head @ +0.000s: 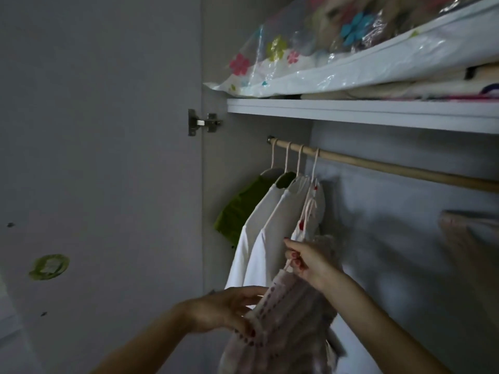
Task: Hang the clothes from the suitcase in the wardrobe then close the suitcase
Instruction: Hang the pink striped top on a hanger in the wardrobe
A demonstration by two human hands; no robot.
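A wooden rail (378, 166) runs across the open wardrobe under a white shelf (351, 114). At its left end hang a green garment (243, 209), two white garments (259, 238) and a white piece with red dots (310, 211), each on a pale hanger. Below them I hold a pale pink garment with dark dotted trim (286, 319) on a hanger. My right hand (310, 263) pinches the hanger's hook above the garment. My left hand (229, 311) grips the garment's shoulder edge. The suitcase is out of view.
The wardrobe door (102, 184) stands open on the left, with a metal hinge (204, 122) and a green sticker (50, 267). Clear flowered storage bags (337, 58) lie on the shelf. The rail right of the hung clothes is bare. A blurred object (469, 233) shows at the right edge.
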